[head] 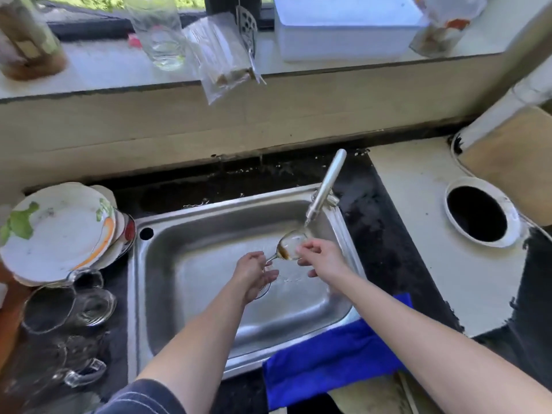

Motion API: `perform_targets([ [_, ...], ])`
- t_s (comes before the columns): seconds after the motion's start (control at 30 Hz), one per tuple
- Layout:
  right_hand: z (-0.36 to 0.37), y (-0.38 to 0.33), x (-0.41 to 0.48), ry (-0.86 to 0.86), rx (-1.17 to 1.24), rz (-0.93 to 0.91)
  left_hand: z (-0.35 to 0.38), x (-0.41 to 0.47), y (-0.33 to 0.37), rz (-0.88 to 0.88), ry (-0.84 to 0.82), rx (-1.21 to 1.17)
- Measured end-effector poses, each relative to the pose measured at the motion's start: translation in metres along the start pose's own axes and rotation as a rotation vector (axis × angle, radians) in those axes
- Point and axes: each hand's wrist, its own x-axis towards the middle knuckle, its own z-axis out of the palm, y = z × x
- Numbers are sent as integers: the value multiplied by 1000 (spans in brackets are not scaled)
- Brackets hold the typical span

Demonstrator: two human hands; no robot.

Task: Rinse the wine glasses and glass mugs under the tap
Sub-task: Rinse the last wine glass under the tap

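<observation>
A wine glass (289, 244) lies tilted on its side over the steel sink (191, 234), its bowl just under the spout of the tap (324, 189). Brown residue shows inside the bowl. My left hand (254, 274) grips the stem and foot. My right hand (321, 256) pinches the rim of the bowl with its fingertips. Water streams from the spout onto the glass. Several glass mugs (71, 309) lie on the dark counter left of the sink.
A stack of plates (56, 231) stands at the back left of the sink. A blue cloth (337, 357) hangs over the sink's front right edge. A round hole (478, 213) opens in the white counter to the right. Jars, a glass and a white box line the windowsill.
</observation>
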Motion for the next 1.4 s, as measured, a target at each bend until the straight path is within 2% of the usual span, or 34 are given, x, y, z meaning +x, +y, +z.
perform_targets([
  [0.17, -30, 7, 21, -91, -89, -9, 1, 16, -3, -88, -1, -1],
  [0.37, -33, -9, 42, -283, -122, -77, -9, 9, -6, -220, -97, 60],
  [0.57, -17, -7, 54, -169, -160, -149, -11, 14, -11, -40, 15, -194],
  [0.77, -23, -12, 51, -346, -183, -164, -16, 16, -10, -199, -108, -56],
  [0.87, -24, -14, 53, -318, -137, -181, -13, 12, -9, -260, -178, 44],
  [0.93, -24, -14, 52, -312, -155, -191, -9, 8, -8, -259, -168, 42],
  [1.07, -19, -7, 52, -212, -205, -176, -4, 10, -12, -101, -61, -162],
  [1.13, -18, -6, 51, -187, -207, -175, -5, 13, -12, -80, -46, -187],
  [1.27, -23, -17, 45, -327, -159, -175, -11, 7, -7, -199, -150, -118],
  [1.4, -25, -22, 44, -282, -137, -175, -15, 3, -6, -254, -218, -25],
])
